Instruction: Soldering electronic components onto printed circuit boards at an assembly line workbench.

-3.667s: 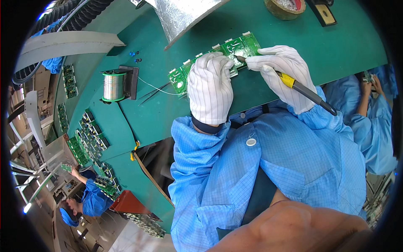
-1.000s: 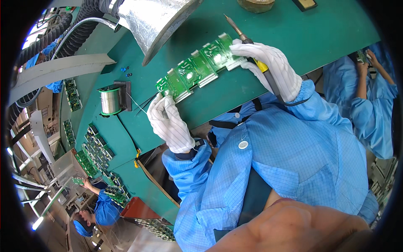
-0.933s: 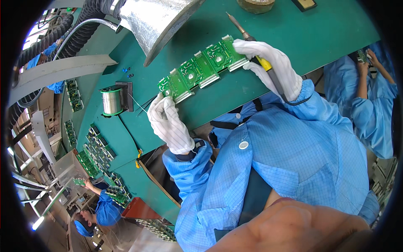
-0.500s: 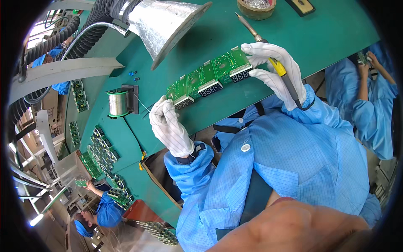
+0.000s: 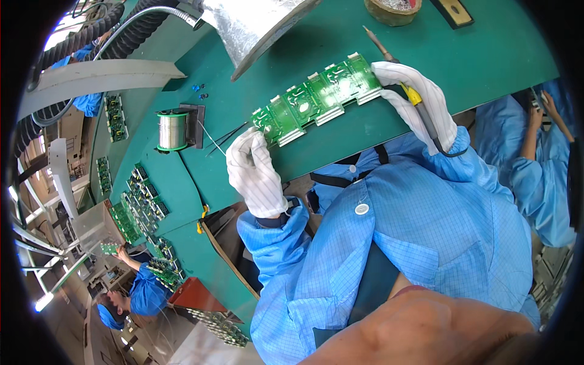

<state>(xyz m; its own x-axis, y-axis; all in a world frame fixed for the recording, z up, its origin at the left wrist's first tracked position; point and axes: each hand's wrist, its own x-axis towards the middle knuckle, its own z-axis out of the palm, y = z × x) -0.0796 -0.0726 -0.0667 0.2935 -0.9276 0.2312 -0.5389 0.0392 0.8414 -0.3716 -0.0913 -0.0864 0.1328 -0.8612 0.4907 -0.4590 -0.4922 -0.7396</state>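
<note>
A long green circuit board panel (image 5: 316, 100) is held above the green bench between my two hands, both in white striped gloves. My left hand (image 5: 254, 170) pinches its left end with closed fingers. My right hand (image 5: 420, 100) grips the right end between thumb and fingers. That same hand also holds a soldering iron (image 5: 418, 104) with a yellow and black handle, its tip pointing up and away from the board. Shiny solder joints face up on the board, and pale strips line its near edge.
A solder wire spool (image 5: 173, 131) stands on a holder at left, near black tweezers (image 5: 228, 139). The foil-covered fume hood (image 5: 255, 27) hangs above. A round tin (image 5: 394, 9) sits at the back. More boards (image 5: 146, 191) lie at left; co-workers sit on both sides.
The board has tilted so its soldered face shows more fully and its digit displays have gone from sight. Both hands keep their hold. The whole view has shifted slightly.
</note>
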